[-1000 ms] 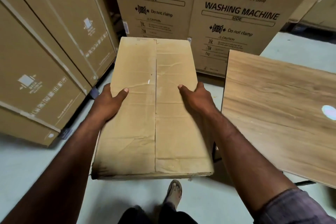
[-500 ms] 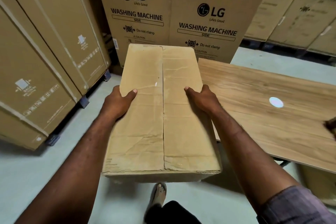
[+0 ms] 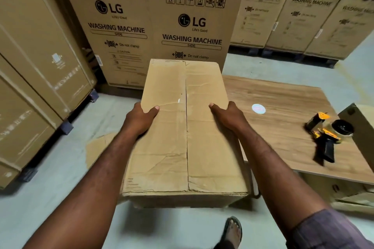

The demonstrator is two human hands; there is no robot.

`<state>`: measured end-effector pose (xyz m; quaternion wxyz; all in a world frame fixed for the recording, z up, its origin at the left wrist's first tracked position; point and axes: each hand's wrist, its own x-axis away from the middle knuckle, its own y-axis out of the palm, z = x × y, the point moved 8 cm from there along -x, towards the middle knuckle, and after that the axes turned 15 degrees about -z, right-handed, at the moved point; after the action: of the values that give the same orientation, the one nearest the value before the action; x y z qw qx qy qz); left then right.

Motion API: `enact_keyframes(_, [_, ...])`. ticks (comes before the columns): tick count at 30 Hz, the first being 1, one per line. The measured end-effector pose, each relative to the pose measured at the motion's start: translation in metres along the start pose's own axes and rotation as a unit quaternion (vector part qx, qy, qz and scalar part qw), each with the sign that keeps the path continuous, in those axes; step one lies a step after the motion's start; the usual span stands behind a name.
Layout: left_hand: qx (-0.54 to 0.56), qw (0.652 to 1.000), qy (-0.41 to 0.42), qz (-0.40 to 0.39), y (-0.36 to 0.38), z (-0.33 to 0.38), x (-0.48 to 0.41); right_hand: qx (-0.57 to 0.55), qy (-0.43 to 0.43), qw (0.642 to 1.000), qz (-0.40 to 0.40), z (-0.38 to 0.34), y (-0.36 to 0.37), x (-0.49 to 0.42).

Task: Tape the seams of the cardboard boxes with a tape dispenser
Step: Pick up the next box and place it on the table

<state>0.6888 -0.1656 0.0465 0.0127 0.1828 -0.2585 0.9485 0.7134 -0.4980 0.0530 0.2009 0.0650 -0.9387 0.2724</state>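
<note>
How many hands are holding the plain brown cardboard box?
2. The left hand grips the plain brown cardboard box at its left edge; the right hand grips its right edge. Both thumbs lie on top; the other fingers are hidden.

The cardboard box (image 3: 186,137) is in the middle, gripped by the left hand (image 3: 139,119) on its left side and the right hand (image 3: 228,116) on its right, with its top seam running away from the person. The bench (image 3: 283,95) stands just to its right. Toward the bench's right end lies the tape dispenser (image 3: 325,135), with another box (image 3: 362,127) just beyond. Washing machine cartons (image 3: 192,32) stand behind, and more cartons (image 3: 40,56) line the floor (image 3: 50,178) at left.
</note>
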Motion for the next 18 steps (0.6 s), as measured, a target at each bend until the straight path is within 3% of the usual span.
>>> enact_keyframes(11, [0.005, 0.999, 0.019, -0.026, 0.170, 0.138, -0.078, -0.021, 0.017, 0.999, 0.023, 0.088, -0.189, -0.073])
enact_keyframes(18, [-0.005, 1.000, 0.004, -0.028, 0.243, 0.187, -0.114, -0.012, 0.021, 0.999, 0.037, 0.125, -0.264, -0.108])
